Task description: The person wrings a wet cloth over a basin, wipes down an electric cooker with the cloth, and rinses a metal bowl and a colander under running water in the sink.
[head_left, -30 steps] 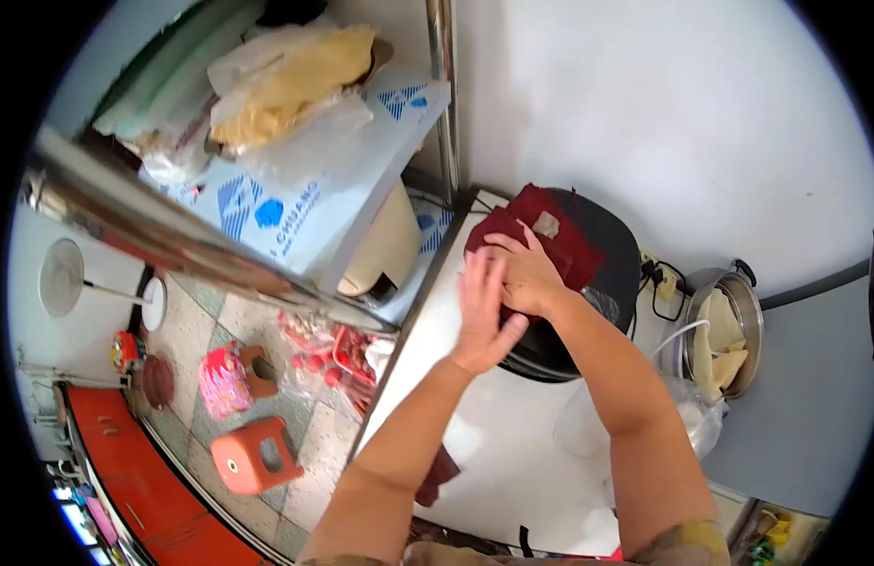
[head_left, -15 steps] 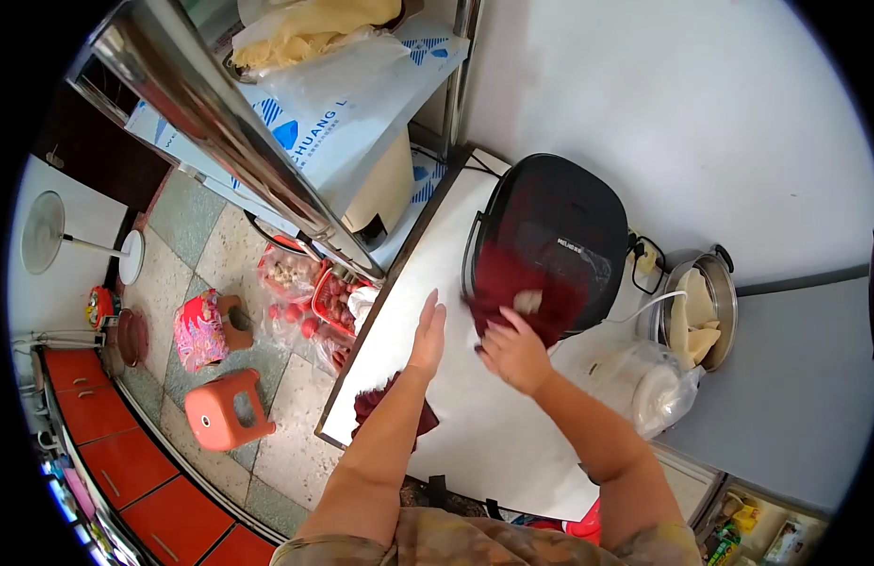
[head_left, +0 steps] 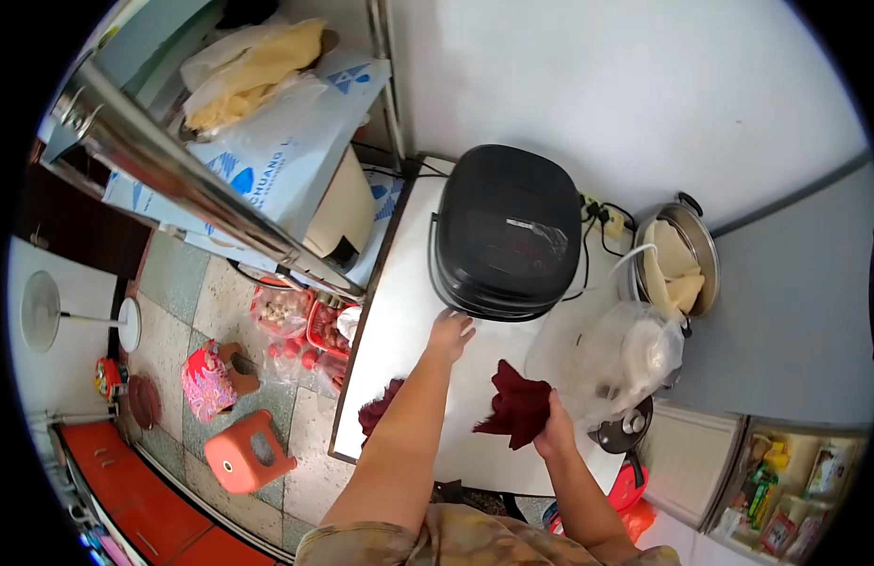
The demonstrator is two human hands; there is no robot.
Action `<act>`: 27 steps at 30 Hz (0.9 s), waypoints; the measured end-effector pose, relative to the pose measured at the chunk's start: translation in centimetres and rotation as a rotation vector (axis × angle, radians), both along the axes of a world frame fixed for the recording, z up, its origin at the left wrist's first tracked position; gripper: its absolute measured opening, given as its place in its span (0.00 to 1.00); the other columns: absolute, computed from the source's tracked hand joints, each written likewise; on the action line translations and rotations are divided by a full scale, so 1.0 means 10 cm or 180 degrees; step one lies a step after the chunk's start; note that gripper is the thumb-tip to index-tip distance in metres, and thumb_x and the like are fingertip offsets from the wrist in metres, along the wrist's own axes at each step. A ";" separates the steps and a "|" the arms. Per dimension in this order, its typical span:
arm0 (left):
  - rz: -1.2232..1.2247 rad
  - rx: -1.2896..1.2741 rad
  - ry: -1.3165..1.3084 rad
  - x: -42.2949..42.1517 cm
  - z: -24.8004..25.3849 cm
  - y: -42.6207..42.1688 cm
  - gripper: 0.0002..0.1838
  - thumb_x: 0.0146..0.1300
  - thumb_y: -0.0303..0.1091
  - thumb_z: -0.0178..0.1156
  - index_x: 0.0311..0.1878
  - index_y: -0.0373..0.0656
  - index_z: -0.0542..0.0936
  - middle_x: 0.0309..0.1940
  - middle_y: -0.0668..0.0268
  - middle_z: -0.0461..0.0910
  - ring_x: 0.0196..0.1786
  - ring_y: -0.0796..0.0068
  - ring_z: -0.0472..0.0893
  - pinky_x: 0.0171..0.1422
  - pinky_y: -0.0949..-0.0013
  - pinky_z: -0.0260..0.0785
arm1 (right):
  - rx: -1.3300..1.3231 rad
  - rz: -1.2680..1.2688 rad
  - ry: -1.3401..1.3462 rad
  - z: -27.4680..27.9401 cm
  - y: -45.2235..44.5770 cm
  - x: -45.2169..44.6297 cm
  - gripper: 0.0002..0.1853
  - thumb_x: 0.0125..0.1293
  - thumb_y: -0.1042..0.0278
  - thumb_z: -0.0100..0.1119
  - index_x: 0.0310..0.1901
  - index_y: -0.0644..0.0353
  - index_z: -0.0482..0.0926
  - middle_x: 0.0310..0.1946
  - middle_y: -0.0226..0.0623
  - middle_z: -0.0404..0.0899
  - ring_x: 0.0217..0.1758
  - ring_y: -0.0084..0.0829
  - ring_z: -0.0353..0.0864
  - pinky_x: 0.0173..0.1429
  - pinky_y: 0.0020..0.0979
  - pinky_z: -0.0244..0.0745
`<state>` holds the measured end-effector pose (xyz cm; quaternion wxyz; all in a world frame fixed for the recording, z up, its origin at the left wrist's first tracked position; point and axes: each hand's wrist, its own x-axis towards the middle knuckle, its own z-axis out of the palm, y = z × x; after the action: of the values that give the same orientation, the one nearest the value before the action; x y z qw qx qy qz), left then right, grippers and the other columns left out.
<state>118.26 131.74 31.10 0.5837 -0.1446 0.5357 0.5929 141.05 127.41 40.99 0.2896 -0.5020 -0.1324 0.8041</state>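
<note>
A black rice cooker [head_left: 512,222] with a closed lid stands on a white tabletop [head_left: 396,274]. My left hand [head_left: 449,335] is at the cooker's lower front edge, fingers apart and seemingly touching it; the fingertips are partly hidden there. In front of the cooker, my right hand [head_left: 556,432] grips a dark red cloth [head_left: 516,404], which hangs bunched to the left of the fingers. A second dark red cloth [head_left: 376,410] lies at the table's left edge, partly covered by my left forearm.
A plastic-wrapped white appliance [head_left: 644,354] and a metal pot [head_left: 706,255] stand to the right. Near them is a dark lidded pan [head_left: 626,429]. A metal-framed shelf [head_left: 296,179] rises at the left. Stools [head_left: 248,453] and bagged produce [head_left: 281,311] are on the floor.
My right hand has drawn the dark red cloth off the cooker's lid, down towards me. My left hand has moved up to the cooker's front edge. The whole view has shifted.
</note>
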 end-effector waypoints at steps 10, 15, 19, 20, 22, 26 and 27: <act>0.0212 -0.0385 0.0614 0.08 -0.08 0.19 0.13 0.61 0.27 0.50 0.45 0.34 0.61 0.35 0.53 0.72 0.28 0.63 0.78 0.36 0.63 0.80 | -0.0027 0.0155 -0.0071 0.12 -0.44 0.12 0.22 0.71 0.54 0.30 0.50 0.62 0.70 0.41 0.41 0.78 0.40 0.33 0.78 0.46 0.34 0.72; -0.0081 -0.0211 0.1079 0.03 0.17 0.13 0.13 0.60 0.27 0.50 0.44 0.34 0.59 0.34 0.52 0.72 0.28 0.62 0.79 0.32 0.63 0.80 | 0.0093 0.0292 -0.0129 0.19 -0.52 0.04 0.22 0.71 0.54 0.30 0.47 0.62 0.72 0.36 0.40 0.80 0.31 0.29 0.77 0.32 0.29 0.71; -0.0089 -0.0166 0.1069 0.04 0.38 0.11 0.12 0.59 0.27 0.50 0.41 0.33 0.60 0.33 0.52 0.72 0.32 0.60 0.79 0.36 0.64 0.81 | 0.0151 0.0207 -0.0033 0.13 -0.56 0.07 0.23 0.71 0.54 0.30 0.47 0.62 0.73 0.36 0.39 0.80 0.32 0.28 0.76 0.33 0.28 0.71; -0.0041 -0.0158 0.1091 0.03 0.39 0.10 0.12 0.60 0.27 0.50 0.42 0.32 0.60 0.35 0.51 0.71 0.33 0.59 0.79 0.36 0.64 0.81 | 0.0136 0.0210 0.0082 0.13 -0.57 0.09 0.23 0.71 0.55 0.30 0.46 0.62 0.73 0.36 0.39 0.80 0.32 0.27 0.76 0.34 0.28 0.70; -0.0048 -0.0112 0.1106 -0.02 0.40 0.09 0.14 0.61 0.29 0.50 0.44 0.31 0.60 0.39 0.49 0.70 0.34 0.58 0.79 0.36 0.62 0.81 | 0.0192 0.0157 0.0146 0.07 -0.58 0.15 0.23 0.71 0.55 0.30 0.48 0.63 0.72 0.37 0.41 0.80 0.37 0.31 0.77 0.39 0.30 0.71; -0.0175 -0.0081 0.1276 -0.23 0.45 -0.04 0.14 0.59 0.30 0.51 0.43 0.32 0.61 0.35 0.49 0.74 0.33 0.58 0.80 0.36 0.62 0.80 | 0.0338 0.0060 0.0097 0.01 -0.57 0.28 0.23 0.70 0.55 0.29 0.47 0.63 0.72 0.37 0.42 0.80 0.36 0.31 0.77 0.39 0.30 0.71; -0.0243 -0.0135 0.1360 -0.30 0.47 -0.08 0.14 0.59 0.31 0.51 0.43 0.32 0.62 0.34 0.50 0.75 0.32 0.58 0.80 0.35 0.62 0.80 | 0.0354 0.0135 0.0075 0.00 -0.56 0.31 0.23 0.70 0.55 0.29 0.46 0.62 0.72 0.36 0.40 0.80 0.35 0.30 0.76 0.37 0.29 0.70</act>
<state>115.24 130.91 35.84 0.4758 -0.0075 0.6646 0.5761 144.12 121.78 41.04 0.3016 -0.4727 -0.1840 0.8073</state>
